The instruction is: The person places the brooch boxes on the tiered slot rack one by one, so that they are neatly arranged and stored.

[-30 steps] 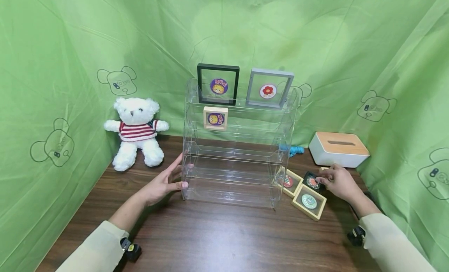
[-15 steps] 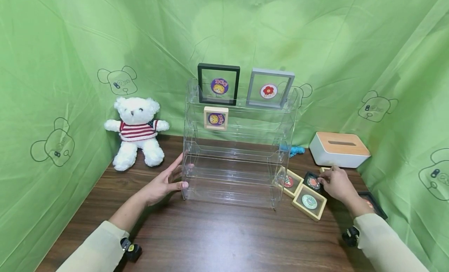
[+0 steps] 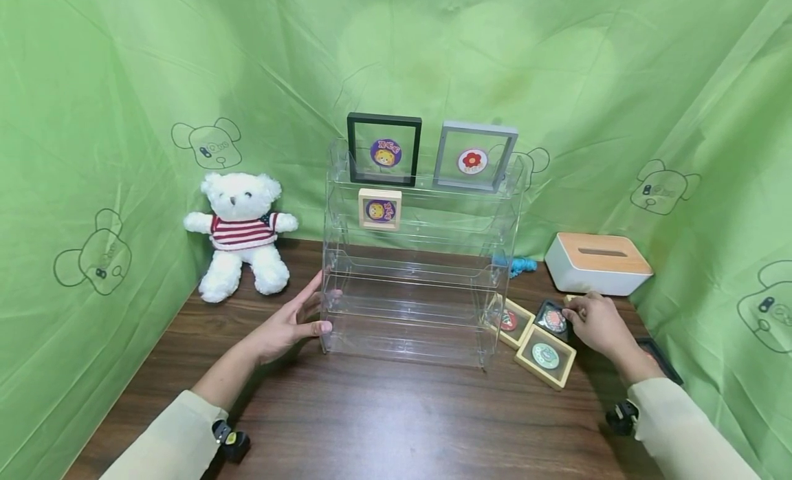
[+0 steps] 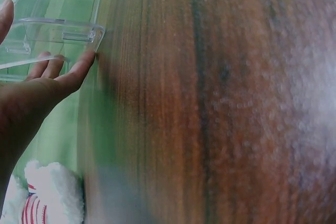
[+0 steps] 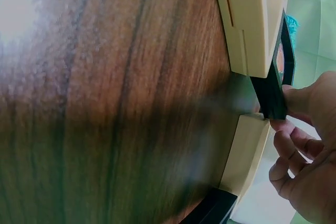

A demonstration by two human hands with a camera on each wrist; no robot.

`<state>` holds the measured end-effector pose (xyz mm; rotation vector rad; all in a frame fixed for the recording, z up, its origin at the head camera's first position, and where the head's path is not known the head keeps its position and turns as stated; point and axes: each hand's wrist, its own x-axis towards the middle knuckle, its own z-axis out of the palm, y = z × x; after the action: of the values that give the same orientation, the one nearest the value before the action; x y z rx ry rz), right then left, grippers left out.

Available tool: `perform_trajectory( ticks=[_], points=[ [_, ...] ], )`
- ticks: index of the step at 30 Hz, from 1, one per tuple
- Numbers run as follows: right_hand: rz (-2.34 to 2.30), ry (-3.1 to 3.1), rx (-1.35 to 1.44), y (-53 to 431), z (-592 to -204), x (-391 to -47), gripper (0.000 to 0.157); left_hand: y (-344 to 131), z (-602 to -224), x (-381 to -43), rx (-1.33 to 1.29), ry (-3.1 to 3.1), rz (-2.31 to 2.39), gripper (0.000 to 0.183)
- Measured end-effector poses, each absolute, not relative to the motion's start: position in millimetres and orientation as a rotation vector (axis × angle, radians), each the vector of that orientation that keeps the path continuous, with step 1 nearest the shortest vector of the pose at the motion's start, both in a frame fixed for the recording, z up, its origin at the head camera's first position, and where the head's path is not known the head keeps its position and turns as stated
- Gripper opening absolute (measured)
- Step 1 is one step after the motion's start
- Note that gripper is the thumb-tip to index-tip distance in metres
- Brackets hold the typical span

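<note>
Three framed badges stand on a clear rack [image 3: 414,304] in a green-curtained corner, and the display looks, to this onlooker, a little over a third filled. Take the rack as the clock's centre, with the back curtain at twelve: a black frame [image 3: 385,153] stands on the top tier toward eleven, a gray frame [image 3: 473,161] toward one, and a small wooden frame [image 3: 380,210] one tier below the black one.

At about four o'clock lie the frames apparently left to place. The person's right hand [image 3: 597,322] pinches the edge of a dark frame [image 3: 551,318] between thumb and finger, with a red-badged frame [image 3: 510,320] and a green-badged frame [image 3: 546,356] just beside it. A pale frame [image 3: 567,300] peeks out past the fingers, and another black-edged frame [image 3: 662,362] shows partly behind the wrist. Over at eight o'clock the left hand [image 3: 287,329], thumb and fingers spread wide, rests against the rack's side, seemingly steadying it. The lower tiers, by all appearances, await their share.
</note>
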<state>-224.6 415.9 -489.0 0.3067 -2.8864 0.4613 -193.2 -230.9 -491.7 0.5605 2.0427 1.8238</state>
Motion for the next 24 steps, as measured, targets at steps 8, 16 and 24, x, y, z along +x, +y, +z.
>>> perform_trajectory(
  ticks=[8, 16, 24],
  points=[
    [0.474, -2.778, 0.342, 414.8, -487.9, -224.0, 0.007, -230.0, -491.7, -193.9, 0.543, 2.042, 1.818, 0.109],
    [0.501, -2.672, 0.371, 417.6, -488.8, -224.1, 0.002, -230.0, -491.3, -193.9, 0.542, 2.048, 1.809, 0.11],
    [0.553, -2.506, 0.45, 414.8, -481.4, -222.3, 0.016, -231.0, -494.0, -194.4, 0.581, 2.053, 1.808, 0.107]
  ],
)
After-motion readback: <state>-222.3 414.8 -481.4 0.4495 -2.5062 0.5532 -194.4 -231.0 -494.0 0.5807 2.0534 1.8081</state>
